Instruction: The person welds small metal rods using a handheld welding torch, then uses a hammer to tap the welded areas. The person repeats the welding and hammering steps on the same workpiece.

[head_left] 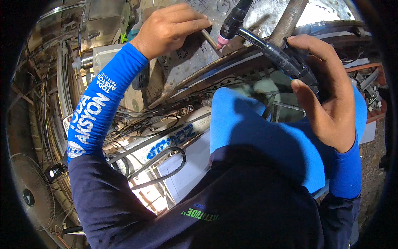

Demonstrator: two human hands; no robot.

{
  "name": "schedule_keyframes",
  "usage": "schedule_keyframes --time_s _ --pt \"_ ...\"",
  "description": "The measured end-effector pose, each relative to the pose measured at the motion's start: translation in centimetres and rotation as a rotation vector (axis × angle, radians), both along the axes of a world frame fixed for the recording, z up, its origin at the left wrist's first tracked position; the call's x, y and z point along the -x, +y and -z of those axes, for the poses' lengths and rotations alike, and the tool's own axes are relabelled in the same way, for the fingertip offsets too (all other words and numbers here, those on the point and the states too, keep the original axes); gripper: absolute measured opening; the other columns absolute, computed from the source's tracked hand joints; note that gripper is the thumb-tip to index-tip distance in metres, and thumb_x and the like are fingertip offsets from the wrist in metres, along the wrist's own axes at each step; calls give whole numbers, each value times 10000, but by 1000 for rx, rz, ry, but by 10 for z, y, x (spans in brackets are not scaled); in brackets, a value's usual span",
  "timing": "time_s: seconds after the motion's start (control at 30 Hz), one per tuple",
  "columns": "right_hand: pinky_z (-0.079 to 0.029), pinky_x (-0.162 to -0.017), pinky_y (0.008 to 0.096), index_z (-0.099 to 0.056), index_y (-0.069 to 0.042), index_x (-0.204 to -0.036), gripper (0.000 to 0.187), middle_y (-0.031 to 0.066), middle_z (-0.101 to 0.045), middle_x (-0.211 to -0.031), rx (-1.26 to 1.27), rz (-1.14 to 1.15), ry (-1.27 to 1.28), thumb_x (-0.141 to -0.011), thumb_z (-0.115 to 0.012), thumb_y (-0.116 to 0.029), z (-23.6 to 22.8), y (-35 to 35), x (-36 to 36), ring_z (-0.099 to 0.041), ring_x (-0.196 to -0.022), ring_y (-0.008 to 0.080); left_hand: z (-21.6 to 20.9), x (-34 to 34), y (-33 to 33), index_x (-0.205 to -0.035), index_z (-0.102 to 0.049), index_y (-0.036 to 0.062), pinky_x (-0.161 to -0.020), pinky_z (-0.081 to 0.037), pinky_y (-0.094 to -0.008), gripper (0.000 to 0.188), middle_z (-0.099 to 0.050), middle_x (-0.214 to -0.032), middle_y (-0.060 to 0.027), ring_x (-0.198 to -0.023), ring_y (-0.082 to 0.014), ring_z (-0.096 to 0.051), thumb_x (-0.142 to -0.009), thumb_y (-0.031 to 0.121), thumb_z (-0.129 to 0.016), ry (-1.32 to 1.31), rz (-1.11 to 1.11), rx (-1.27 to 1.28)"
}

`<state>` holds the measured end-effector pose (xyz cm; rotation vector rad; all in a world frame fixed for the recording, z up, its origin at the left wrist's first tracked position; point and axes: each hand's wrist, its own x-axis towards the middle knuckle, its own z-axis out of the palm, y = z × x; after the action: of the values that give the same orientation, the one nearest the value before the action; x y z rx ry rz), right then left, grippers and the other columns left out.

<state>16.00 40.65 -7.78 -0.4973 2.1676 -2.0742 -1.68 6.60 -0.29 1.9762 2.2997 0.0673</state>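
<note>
My left hand (pixel 168 31), at the top left over a metal worktop (pixel 182 62) with dark handwritten marks, is closed on a short, thin metal rod (pixel 209 39). The rod slants down to the right, and its far end lies close to the pink nozzle of a black TIG welding torch (pixel 236 23). On the right, my right hand (pixel 327 83) grips the torch's black handle (pixel 290 64) between thumb and fingers. The torch head tilts over the worktop's front edge. Most of the fingers behind the handle are hidden. No arc shows.
A brown metal pipe (pixel 290 20) lies across the worktop. A green tool, perhaps a grinder (pixel 125 20), is beyond my left wrist. Below are looped cables (pixel 178 162) and a white cylinder (pixel 174 139). An orange-red tray (pixel 383 76) holds metal scraps; a fan (pixel 31 195) stands left.
</note>
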Motion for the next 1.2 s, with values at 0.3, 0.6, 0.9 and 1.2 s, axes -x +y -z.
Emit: schedule_keyframes --time_s 0.3,0.6,0.9,1.2 --pt "-459 -1133 335 -576 -17 -1482 482 112 -620 -1450 2 -7 14 -1029 -708 -115 2 1 -1 -607 -1335 204 2 -1 -1 -1187 -777 8 -798 -622 -390 435 -779 -1106 -142 -933 -321 -744 -770 -111 -747 11 3 -31" --pt "-470 -1157 366 -551 -37 -1514 516 131 -609 -1475 -55 36 104 -1025 -698 -105 5 2 0 -614 -1357 235 0 -1 1 -1197 -781 9 -802 -619 -393 358 -775 -1122 -154 -944 -325 -743 -851 -67 -729 0 10 -14" --pt "-450 -1176 379 -555 -11 -1497 508 139 -601 -1480 21 6 -21 -999 -660 -7 0 0 -3 -599 -1381 252 1 -1 -3 -1182 -780 17 -801 -621 -396 429 -775 -1121 -143 -942 -325 -740 -773 -110 -747 23 -2 0" --pt "-457 -1129 327 -587 -7 -1471 453 117 -626 -1436 21 -31 -61 -1028 -664 -55 -2 2 -3 -612 -1321 197 4 -3 -2 -1180 -785 26 -786 -613 -375 451 -771 -1094 -128 -917 -308 -734 -748 -100 -758 41 -7 -7"
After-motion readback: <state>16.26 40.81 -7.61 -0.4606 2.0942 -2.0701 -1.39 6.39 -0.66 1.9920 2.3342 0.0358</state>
